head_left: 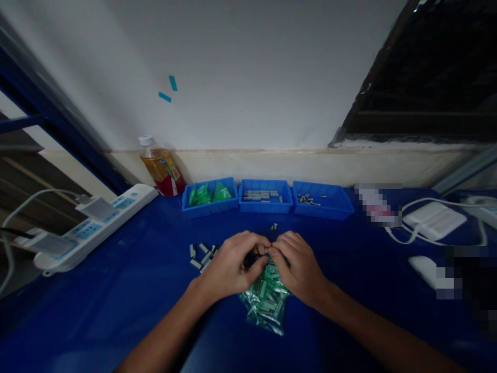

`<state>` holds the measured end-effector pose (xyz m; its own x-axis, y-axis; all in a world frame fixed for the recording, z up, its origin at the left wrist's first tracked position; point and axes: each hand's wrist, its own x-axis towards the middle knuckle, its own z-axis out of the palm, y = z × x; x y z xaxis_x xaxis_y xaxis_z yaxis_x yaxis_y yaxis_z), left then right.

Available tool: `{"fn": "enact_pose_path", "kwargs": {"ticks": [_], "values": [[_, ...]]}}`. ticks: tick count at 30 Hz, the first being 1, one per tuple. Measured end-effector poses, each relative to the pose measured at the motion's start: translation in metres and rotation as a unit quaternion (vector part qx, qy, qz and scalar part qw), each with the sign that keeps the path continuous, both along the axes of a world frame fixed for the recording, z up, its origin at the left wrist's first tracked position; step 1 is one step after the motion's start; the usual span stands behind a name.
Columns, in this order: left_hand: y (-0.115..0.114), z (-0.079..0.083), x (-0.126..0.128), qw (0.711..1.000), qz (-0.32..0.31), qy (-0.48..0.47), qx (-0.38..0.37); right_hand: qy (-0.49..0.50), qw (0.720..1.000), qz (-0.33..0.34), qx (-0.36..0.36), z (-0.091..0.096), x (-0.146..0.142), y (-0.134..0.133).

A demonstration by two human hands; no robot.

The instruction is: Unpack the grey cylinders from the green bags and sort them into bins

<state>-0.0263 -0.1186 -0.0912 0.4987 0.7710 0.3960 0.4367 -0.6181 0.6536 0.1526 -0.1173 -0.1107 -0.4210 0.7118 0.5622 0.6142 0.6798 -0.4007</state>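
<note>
My left hand (238, 261) and my right hand (297, 267) meet at the fingertips over the middle of the blue table. Between them both pinch a small shiny metal piece (266, 250), mostly covered by the fingers; its exact kind cannot be made out. Just beneath lies a pile of green clear plastic bags (267, 303) with metal pieces in them. Several loose grey metal cylinders (204, 248) lie left of my left hand, partly hidden by it. Small screws (274, 227) rest on the table beyond my fingers.
Three blue bins stand along the wall: one with green bags (209, 192), one with metal cylinders (261, 196), one with screws (308, 199). A drink bottle (161, 166) and a power strip (97, 228) are left. A white charger (434, 220), cables and mouse (425, 270) lie right.
</note>
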Motion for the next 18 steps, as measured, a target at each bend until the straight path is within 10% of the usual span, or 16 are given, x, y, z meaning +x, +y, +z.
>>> {"fn": "enact_pose_path", "kwargs": {"ticks": [18], "values": [[0.01,0.01,-0.011,0.988,0.049,0.135,-0.064,0.008,0.995,-0.027,0.101,0.008,0.015,0.018]]}}
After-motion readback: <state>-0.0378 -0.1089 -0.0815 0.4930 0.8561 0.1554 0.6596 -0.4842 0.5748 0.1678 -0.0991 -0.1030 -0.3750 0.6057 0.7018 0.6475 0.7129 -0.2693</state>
